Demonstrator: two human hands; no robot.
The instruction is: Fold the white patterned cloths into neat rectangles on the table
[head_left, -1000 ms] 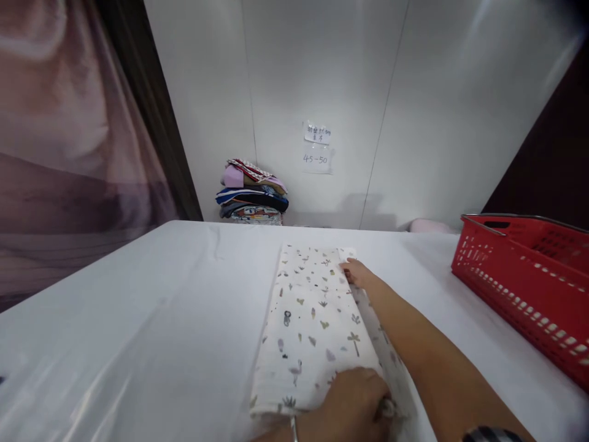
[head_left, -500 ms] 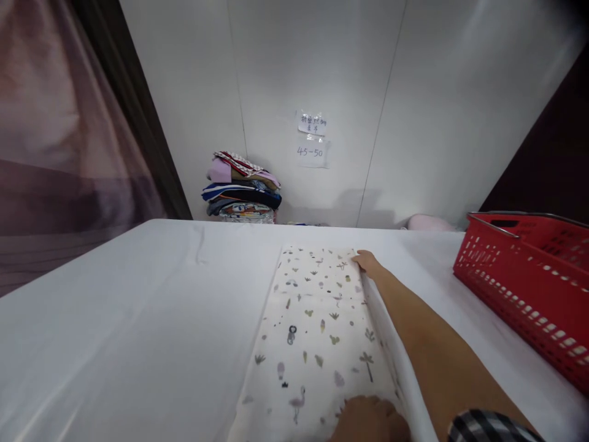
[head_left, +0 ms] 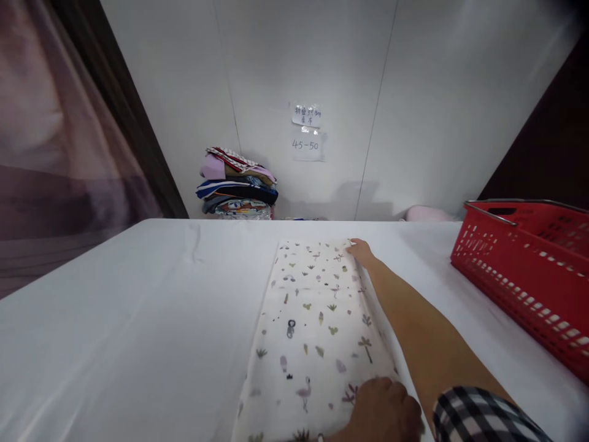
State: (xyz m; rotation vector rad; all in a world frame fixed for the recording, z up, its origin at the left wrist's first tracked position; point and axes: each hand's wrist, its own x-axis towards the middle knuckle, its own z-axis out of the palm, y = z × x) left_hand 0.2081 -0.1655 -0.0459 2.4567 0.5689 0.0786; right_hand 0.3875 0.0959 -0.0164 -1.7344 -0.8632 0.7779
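A long folded white cloth [head_left: 313, 319] lies lengthwise before me, printed with flamingos, palm trees, cacti and leaves. At its far right corner, my right hand [head_left: 361, 252] pinches the edge, arm stretched out. Close to me, my left hand [head_left: 384, 408] has its fingers curled over the same right edge; the fingertips are hidden. Between the two hands this edge stands slightly off the table along the right forearm. A crease runs across the cloth's far part, and its near end passes out of view.
The white-covered table [head_left: 138, 319] extends on both sides. A red perforated basket [head_left: 519, 276] with a metal handle stands at right. Folded fabrics [head_left: 239, 184] are stacked by the wall behind the table, below and left of paper signs [head_left: 307, 132]. A curtain [head_left: 59, 123] hangs at left.
My left hand has moved slightly right and farther into view, still at the near right edge. The raised right side of the cloth now lies lower and closer to the top layer.
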